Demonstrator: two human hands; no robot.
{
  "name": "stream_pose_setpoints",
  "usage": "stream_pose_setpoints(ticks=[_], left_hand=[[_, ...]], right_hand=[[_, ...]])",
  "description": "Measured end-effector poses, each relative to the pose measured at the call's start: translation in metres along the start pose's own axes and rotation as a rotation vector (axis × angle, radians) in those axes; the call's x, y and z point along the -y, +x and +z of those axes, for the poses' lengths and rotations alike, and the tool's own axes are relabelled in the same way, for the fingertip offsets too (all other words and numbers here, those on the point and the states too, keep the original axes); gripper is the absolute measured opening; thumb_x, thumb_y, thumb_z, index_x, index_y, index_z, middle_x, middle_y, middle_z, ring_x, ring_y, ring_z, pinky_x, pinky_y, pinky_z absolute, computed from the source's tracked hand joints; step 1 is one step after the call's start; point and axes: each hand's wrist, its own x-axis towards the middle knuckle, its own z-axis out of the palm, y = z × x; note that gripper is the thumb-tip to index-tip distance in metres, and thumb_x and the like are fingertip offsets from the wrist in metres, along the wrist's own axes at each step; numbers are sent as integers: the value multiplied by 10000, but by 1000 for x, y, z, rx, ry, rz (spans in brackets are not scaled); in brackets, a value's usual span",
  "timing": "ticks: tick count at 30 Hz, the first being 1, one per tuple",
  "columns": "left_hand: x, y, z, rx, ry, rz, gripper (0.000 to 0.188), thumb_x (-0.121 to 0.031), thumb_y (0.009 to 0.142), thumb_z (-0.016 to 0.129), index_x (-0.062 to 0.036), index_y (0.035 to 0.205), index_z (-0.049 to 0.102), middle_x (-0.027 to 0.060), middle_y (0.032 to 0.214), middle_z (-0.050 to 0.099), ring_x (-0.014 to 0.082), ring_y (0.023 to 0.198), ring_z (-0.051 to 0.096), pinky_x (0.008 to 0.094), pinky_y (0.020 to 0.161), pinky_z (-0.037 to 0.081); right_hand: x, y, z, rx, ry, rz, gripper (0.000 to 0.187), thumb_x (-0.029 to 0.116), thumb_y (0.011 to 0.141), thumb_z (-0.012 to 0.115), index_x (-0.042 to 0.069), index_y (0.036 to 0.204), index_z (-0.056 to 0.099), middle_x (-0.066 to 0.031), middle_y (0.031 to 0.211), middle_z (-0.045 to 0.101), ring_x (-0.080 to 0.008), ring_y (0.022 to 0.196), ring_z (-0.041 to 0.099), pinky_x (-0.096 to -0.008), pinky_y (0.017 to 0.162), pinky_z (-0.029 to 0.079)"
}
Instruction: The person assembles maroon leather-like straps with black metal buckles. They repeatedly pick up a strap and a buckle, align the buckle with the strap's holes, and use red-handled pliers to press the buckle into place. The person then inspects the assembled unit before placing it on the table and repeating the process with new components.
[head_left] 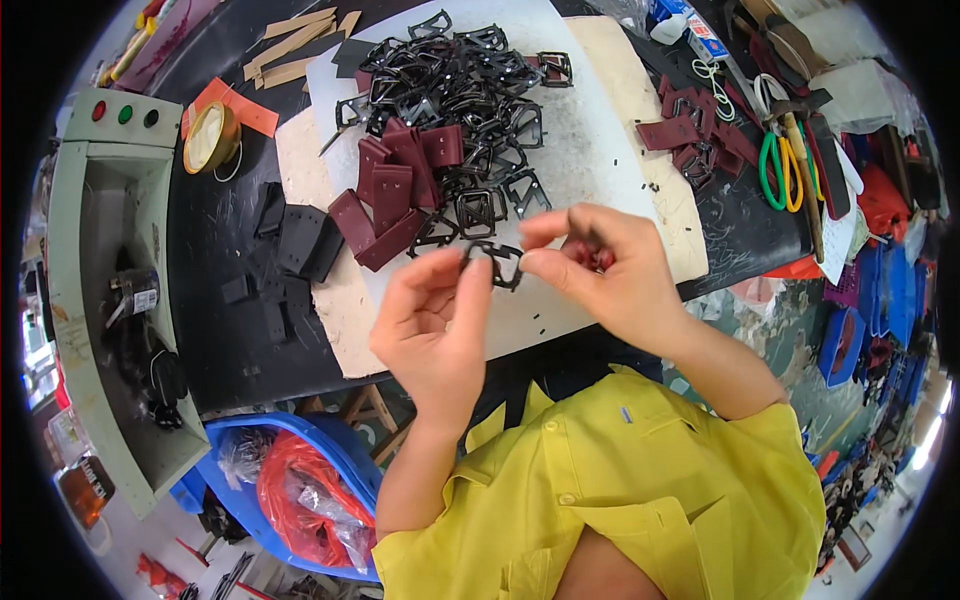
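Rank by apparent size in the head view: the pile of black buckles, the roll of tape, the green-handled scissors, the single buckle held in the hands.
1. Pile of black buckles
2. Green-handled scissors
3. Roll of tape, close to the scissors, so that order is unsure
4. Single buckle, held between both hands nearer the camera, yet smallest

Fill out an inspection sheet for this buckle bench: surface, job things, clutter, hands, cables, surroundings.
Surface: dark workbench covered by a pale mat.
Job's things: black buckle frame held above the mat; heap of black frames; maroon leather tabs beside it.
Clutter: green-and-yellow-handled scissors, tape roll, wooden strips, black leather pieces.
Hands: left hand and right hand both pinch the frame; something reddish shows in the right palm.
Cables: nothing seen.
Surroundings: green control box with round buttons, blue bin with red bag.
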Motion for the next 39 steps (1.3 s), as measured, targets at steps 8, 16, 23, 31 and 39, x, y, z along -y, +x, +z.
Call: stream_pose_setpoints(ticks=[8, 16, 23, 31, 39], left_hand=[[-8, -9, -4, 48, 293, 229, 284, 55, 721, 702, 36, 999, 645, 85, 754, 645, 87, 647, 609, 222, 591, 523], [-17, -8, -6, 93, 256, 113, 218, 55, 734, 680, 44, 949, 653, 79, 728, 646, 68, 636, 595, 192, 569, 502], [-21, -9, -10, 88, 239, 46, 181, 51, 730, 678, 51, 910, 657, 74, 698, 641, 68, 607, 594, 191, 560, 503], [-23, -8, -16, 318, 27, -251, 294, 43, 781, 609, 44, 1070, 551, 28, 823, 572, 48, 761, 544, 183, 622, 466], [-4, -7, -15, 192, -205, -150, 178, 27, 783, 643, 12, 932, 546, 55, 819, 599, 97, 693, 587, 206, 626, 469]], right_hand=[[18, 3, -8, 129, 202, 269, 130, 73, 767, 708, -3, 860, 657, -12, 761, 624, -24, 592, 514, -177, 499, 396], [-6, -12, 7, -103, -366, -589, 184, 69, 676, 764, 6, 808, 652, -80, 714, 594, -149, 555, 575, -232, 454, 441], [0, -11, -1, 11, -487, -691, 321, 88, 605, 788, 32, 894, 661, -74, 742, 612, -175, 574, 601, -246, 456, 466], [-4, -6, -10, 125, -494, -788, 316, -27, 591, 679, 28, 899, 638, -63, 806, 619, -189, 605, 614, -269, 482, 491], [2, -11, -2, 158, -97, -71, 183, 86, 762, 709, 18, 926, 665, 14, 691, 624, -4, 590, 483, -166, 512, 380]])
